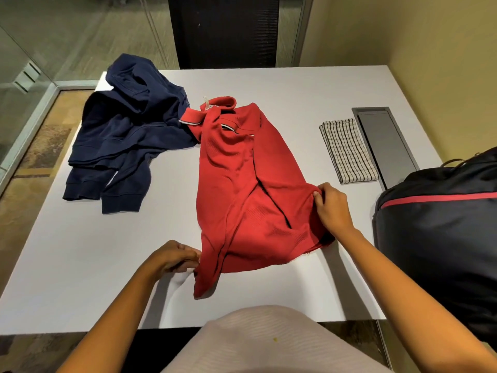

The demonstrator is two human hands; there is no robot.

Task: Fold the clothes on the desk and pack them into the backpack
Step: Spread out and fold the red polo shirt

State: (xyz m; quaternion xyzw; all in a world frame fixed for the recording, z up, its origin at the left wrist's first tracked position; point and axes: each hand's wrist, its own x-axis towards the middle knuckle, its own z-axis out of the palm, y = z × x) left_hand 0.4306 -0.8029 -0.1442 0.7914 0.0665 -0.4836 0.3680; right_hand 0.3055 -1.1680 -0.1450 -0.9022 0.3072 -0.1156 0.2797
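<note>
Pinching the hem corners of a red knit polo shirt (242,189), the left hand (174,258) and right hand (332,208) flank it. It lies rumpled, collar away, mid-desk (80,265), partly folded lengthwise.

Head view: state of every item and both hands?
red polo shirt, partly folded, collar away, held by both hands
navy hoodie, crumpled, unfolded
checked cloth, folded flat
backpack, at desk's right edge, opening unseen
cable hatch, closed
left hand, pinches shirt's near-left hem
right hand, grips shirt's right edge
</note>
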